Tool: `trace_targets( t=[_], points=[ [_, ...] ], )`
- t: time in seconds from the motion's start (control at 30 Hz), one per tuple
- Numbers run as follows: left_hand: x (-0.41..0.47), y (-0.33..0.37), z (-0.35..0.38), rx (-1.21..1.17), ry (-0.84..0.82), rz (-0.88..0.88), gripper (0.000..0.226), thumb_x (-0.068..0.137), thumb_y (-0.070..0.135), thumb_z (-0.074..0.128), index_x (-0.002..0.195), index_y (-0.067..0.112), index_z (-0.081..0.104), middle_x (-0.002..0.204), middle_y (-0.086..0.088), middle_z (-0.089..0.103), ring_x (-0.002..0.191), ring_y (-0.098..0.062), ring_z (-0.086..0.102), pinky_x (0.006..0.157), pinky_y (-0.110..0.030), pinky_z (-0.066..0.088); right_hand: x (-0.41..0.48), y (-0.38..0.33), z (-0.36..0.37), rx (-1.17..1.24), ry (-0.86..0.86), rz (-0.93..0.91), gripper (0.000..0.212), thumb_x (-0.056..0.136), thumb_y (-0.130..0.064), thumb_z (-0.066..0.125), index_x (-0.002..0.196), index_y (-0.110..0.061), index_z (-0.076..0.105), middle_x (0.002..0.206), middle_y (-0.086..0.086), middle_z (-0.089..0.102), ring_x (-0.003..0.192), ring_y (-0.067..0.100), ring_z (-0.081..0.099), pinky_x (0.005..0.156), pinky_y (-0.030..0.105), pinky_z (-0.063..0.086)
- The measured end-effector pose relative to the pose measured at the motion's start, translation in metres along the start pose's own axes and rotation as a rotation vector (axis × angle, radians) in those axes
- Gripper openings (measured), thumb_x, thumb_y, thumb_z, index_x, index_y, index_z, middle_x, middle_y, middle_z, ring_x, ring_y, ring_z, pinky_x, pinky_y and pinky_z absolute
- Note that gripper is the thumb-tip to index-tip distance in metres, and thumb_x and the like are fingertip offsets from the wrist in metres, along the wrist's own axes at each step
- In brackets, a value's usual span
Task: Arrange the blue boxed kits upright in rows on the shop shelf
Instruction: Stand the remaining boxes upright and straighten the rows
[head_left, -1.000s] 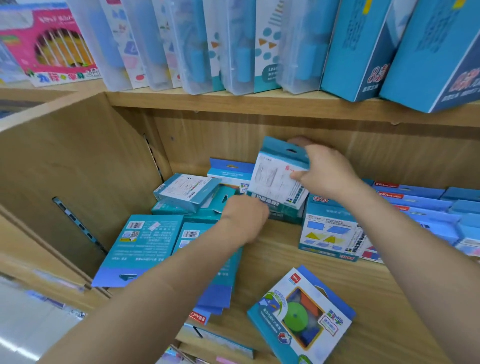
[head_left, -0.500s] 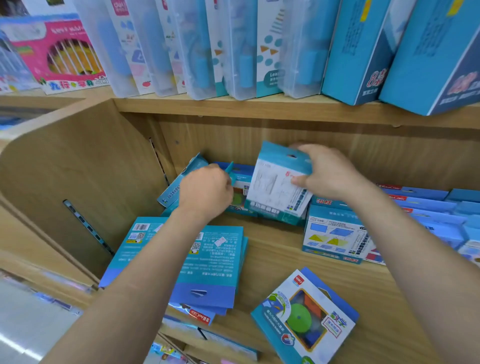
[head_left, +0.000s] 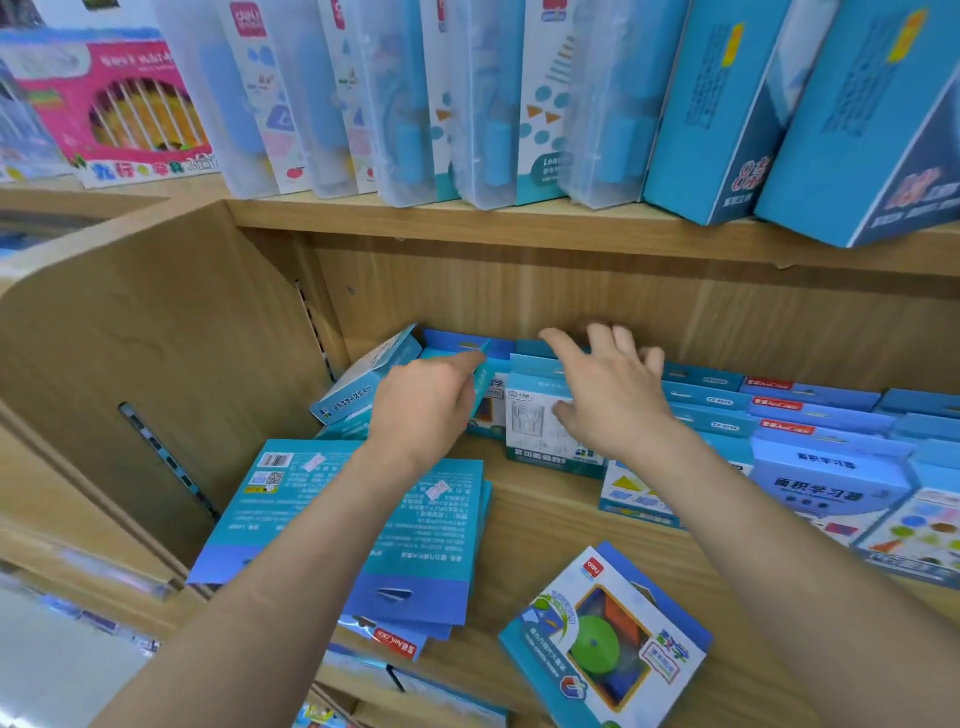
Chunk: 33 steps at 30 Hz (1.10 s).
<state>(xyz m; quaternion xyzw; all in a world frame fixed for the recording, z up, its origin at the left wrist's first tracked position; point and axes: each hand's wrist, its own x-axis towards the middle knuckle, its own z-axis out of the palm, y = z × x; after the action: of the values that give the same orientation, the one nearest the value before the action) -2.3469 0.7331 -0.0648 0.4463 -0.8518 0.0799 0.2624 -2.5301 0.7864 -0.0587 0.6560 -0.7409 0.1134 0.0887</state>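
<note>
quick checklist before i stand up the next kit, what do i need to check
1. White-fronted box upright in the back row: ok.
2. Right hand free for the next kit: not ok, it rests on that box, fingers spread.
3. Left hand has a firm hold on the teal box: cannot tell, the hand hides the contact.
4. Leftmost box upright: not ok, it leans.
5. Flat stack stood up: not ok, it lies back side up.
6. Green-disc kit stood up: not ok, it lies flat.
</note>
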Motion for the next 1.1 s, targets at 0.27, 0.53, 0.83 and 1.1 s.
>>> trace_targets(
  t=[0.27, 0.53, 0.83, 1.1],
  points=[
    [0.013, -0.001, -0.052, -0.686, 0.442, -0.251, 0.024, 0.091, 0.014, 0.059, 0.112, 0.018, 0.069, 0.102, 0.008, 0.069, 0.087, -0.006, 0.067, 0.080, -0.031, 0.057, 0.006, -0.029, -0.012, 0.792, -0.071, -0.075, 0.093, 0.078, -0.043, 0.072, 0.148, -0.037, 0.012, 0.153, -0.004, 0.030, 0.140, 0.016, 0.028, 0.111, 0.049, 0.029],
    [0.000, 0.010, -0.082, -1.093, 0.517, -0.336, 0.015, 0.092, 0.008, 0.058, 0.102, 0.012, 0.069, 0.097, -0.002, 0.072, 0.090, -0.012, 0.069, 0.072, -0.026, 0.056, 0.004, -0.035, -0.025, 1.118, -0.165, -0.164, 0.071, 0.075, -0.034, 0.078, 0.136, -0.034, 0.042, 0.127, -0.012, 0.060, 0.118, 0.006, 0.055, 0.101, 0.036, 0.045],
    [-0.004, 0.018, -0.096, -1.432, 0.408, -0.529, 0.014, 0.094, 0.015, 0.055, 0.106, 0.014, 0.062, 0.086, 0.001, 0.073, 0.084, -0.017, 0.070, 0.069, -0.035, 0.058, -0.016, -0.038, -0.050, 1.391, -0.145, -0.108, 0.031, 0.078, -0.026, 0.071, 0.107, -0.023, 0.062, 0.101, 0.001, 0.073, 0.089, 0.017, 0.070, 0.072, 0.037, 0.059],
    [-0.044, 0.058, -0.080, -1.347, 0.114, -0.554, 0.023, 0.099, 0.031, 0.043, 0.117, 0.021, 0.052, 0.100, -0.001, 0.071, 0.087, -0.017, 0.070, 0.074, -0.039, 0.058, -0.047, -0.049, -0.052, 1.504, -0.073, 0.019, 0.027, 0.092, -0.024, 0.058, 0.119, -0.022, 0.054, 0.105, -0.002, 0.072, 0.088, 0.020, 0.072, 0.079, 0.049, 0.057]
  ],
)
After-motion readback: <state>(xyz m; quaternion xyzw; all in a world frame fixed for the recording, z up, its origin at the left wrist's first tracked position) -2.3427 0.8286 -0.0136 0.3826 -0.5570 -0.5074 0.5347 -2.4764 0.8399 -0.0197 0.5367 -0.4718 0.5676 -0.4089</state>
